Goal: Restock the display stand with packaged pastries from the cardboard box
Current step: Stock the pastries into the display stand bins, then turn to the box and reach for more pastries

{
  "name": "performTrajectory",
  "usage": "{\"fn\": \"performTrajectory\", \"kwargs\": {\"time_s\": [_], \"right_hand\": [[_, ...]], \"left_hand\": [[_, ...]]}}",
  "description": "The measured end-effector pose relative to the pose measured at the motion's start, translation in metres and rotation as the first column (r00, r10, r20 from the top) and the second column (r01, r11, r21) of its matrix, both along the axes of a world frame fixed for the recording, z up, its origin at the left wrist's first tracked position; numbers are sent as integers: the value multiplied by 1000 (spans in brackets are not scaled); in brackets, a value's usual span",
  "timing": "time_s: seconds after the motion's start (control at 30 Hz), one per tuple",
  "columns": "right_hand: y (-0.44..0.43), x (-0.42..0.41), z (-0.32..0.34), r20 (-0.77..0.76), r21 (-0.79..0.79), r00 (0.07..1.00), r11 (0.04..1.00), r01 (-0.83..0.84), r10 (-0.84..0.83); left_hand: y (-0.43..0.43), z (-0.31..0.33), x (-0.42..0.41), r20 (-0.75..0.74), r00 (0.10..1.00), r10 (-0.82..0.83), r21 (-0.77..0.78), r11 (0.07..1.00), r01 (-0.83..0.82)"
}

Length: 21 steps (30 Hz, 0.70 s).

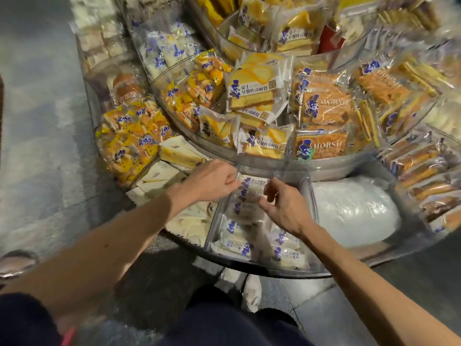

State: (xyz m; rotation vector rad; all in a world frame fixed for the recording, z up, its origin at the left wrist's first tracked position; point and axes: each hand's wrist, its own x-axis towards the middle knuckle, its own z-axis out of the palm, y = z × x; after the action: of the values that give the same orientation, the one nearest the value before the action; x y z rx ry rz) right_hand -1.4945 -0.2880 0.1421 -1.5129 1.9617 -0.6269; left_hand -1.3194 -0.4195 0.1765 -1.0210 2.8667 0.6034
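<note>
A round tiered display stand (272,272) with clear dividers fills the view. Its near compartment (313,203) holds several white packaged pastries with blue logos (234,245). My left hand (212,179) is over the far left corner of that compartment, fingers curled and pinching the edge of a white pastry packet (252,186) at the back. My right hand (282,206) hovers just right of the same packet, fingers loosely bent, touching or nearly touching the packets below. No cardboard box is visible.
A white plastic bag (354,211) fills the compartment to the right. White sandwich packs (179,151) and yellow cake packets (129,136) lie to the left. Toast packs (254,91) and brown Horsh packs (321,146) sit on the upper tier. Grey floor (37,121) at left.
</note>
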Motion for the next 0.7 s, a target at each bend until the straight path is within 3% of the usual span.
{"fn": "performTrajectory", "kwargs": {"time_s": [0.2,0.37,0.53,0.7], "right_hand": [[22,80,51,35,-165,952,941,-294,304],[23,192,60,68,-231,787,777,-586,614],[43,327,59,37,-265,546,535,-802,837],[73,475,49,-5,-232,339,328,-916,941]], "left_hand": [[34,84,107,222,971,86,-69,995,-73],[123,126,244,351,866,356,-191,933,-306],[241,118,378,232,743,628,-261,776,-574],[342,90,494,194,488,851,-187,521,-833]]}}
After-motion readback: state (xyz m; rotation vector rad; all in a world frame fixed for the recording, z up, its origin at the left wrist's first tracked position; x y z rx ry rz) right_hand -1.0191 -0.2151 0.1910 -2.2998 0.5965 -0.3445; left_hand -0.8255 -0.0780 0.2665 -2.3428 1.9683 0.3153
